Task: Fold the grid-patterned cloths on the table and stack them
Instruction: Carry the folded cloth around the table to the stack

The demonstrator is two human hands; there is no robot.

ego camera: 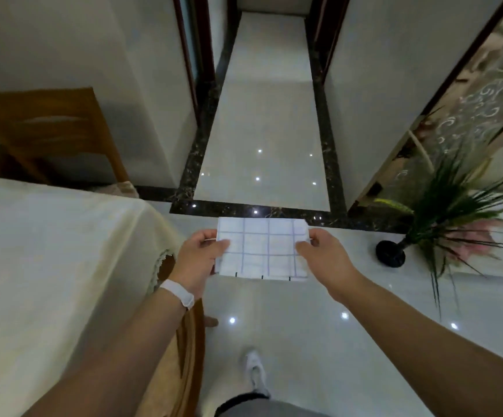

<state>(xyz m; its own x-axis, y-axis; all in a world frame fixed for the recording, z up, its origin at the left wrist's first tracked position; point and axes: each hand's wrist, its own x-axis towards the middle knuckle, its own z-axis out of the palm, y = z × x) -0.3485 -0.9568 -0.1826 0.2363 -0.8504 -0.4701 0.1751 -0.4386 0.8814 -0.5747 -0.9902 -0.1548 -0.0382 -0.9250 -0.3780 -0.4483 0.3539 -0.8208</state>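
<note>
White cloth (262,246), 1, between 2 hands (197,261) (325,258)

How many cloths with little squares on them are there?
1. The folded white cloth with blue grid lines is held in the air between the left hand and the right hand, above the shiny floor, beside the cream-covered table. More may lie out of view.

grid-patterned cloth (262,248), white with thin blue lines, shown folded into a compact rectangle. it is held in the air, nearly flat, long edges running left to right. the left end is pinched by the left hand (197,260), the right end by the right hand (325,257). three short dark marks are seen along the near edge.
</note>
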